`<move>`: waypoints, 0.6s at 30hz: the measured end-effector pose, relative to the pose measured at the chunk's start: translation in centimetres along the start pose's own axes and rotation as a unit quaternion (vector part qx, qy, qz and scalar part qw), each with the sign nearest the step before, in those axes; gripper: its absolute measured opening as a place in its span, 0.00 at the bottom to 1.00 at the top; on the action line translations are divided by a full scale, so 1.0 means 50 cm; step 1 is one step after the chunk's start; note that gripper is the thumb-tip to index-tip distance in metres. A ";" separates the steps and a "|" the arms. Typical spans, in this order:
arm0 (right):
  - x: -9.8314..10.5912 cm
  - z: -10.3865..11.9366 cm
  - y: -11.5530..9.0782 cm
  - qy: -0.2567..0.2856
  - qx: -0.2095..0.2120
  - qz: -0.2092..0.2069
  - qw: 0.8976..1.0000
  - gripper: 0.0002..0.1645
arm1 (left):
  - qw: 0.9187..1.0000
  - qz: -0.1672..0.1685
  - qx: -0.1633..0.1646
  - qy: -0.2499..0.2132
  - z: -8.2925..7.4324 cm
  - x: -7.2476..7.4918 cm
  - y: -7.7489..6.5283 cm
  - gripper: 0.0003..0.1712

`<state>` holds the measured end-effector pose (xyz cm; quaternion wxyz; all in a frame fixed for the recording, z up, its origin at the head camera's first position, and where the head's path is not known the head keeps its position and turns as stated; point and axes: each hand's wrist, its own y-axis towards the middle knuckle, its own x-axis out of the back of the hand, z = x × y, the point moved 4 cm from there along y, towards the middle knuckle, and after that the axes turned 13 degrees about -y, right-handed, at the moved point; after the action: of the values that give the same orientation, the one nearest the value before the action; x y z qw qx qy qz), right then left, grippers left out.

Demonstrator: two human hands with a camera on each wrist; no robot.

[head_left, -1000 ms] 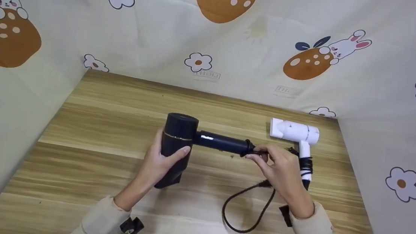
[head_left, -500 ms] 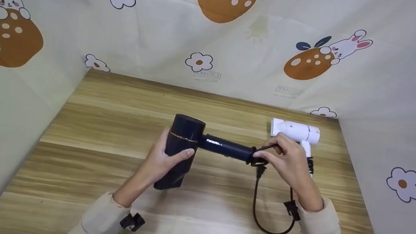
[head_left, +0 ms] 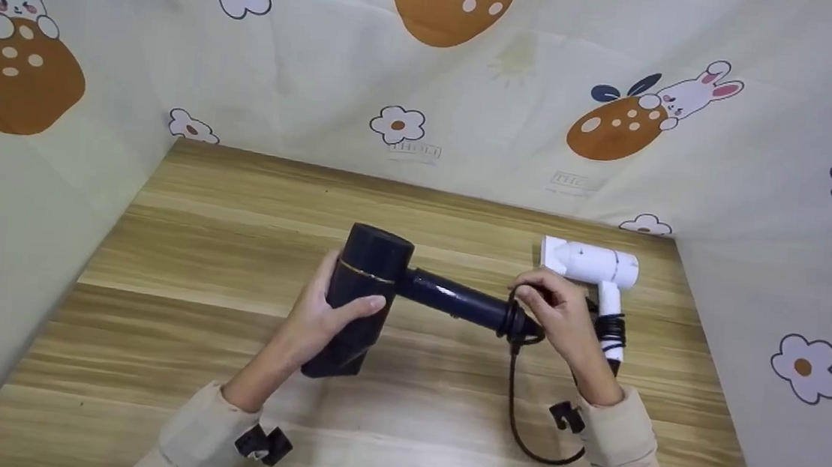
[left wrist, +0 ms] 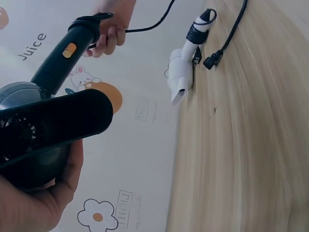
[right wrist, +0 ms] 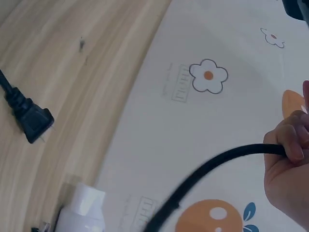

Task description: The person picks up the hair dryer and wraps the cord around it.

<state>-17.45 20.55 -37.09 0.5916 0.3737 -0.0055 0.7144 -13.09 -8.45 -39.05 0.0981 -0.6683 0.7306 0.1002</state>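
Note:
A dark navy hair dryer [head_left: 377, 253] with a thin gold ring is raised above the table. My left hand [head_left: 310, 322] grips its barrel, thumb across the near side. The handle [head_left: 459, 300] points right; a yellow switch [left wrist: 69, 50] shows on it in the left wrist view. At the handle's end my right hand [head_left: 566, 322] pinches the black cord [right wrist: 207, 166] between curled fingers and thumb. Some cord loops round that end, and a longer stretch hangs below. The plug [right wrist: 35, 120] shows clearly in the right wrist view.
A white hair dryer [head_left: 598, 263] lies at the back right, its black cord [head_left: 610, 328] wound round the handle. Patterned cloth walls [head_left: 310, 66] enclose the wooden table [head_left: 196, 244] at the back and both sides. Black clips [head_left: 263, 444] sit at both cuffs.
The dark dryer has shifted a little right and its handle end has dipped. My right hand has lifted the cord, then moved left with it, and a loop now shows round the handle end.

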 end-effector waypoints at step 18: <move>-0.102 0.033 -0.036 -0.276 0.016 0.084 0.957 0.08 | 0.989 -0.096 0.030 -0.111 -0.005 0.001 -0.004 0.26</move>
<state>-14.97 16.08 -39.43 0.4987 0.5641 -0.1880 0.6306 -12.91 -8.59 -38.84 0.2076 -0.7170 0.6501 0.1420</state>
